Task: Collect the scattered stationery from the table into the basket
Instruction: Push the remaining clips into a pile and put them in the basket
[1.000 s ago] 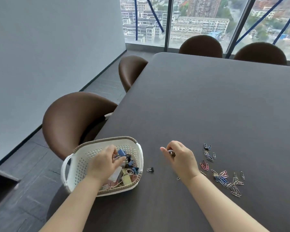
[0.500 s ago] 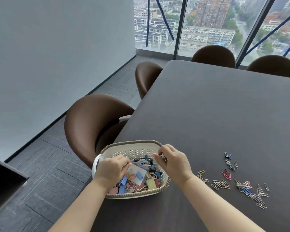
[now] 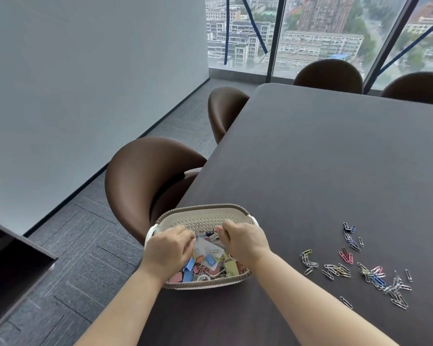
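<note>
A white perforated basket (image 3: 203, 214) with a brown woven rim stands at the table's left edge, holding several coloured binder clips (image 3: 188, 267) and a white card (image 3: 208, 247). Both hands are over it. My left hand (image 3: 169, 252) has its fingers curled at the card's left edge. My right hand (image 3: 245, 242) curls down into the far right part of the basket. The fingertips of both hands are hidden, so any hold is unclear. Several coloured paper clips (image 3: 340, 270) lie scattered on the dark table (image 3: 323, 171) to the right of the basket.
A brown chair (image 3: 145, 181) stands close behind the basket at the table's left edge, with another brown chair (image 3: 225, 108) farther along. Two more chair backs (image 3: 329, 72) are at the far end by the window. A dark cabinet corner (image 3: 15, 248) is at the left.
My right hand has moved left from the bare table beside the paper clips to over the basket. My left hand has stayed in the basket. The view has shifted left.
</note>
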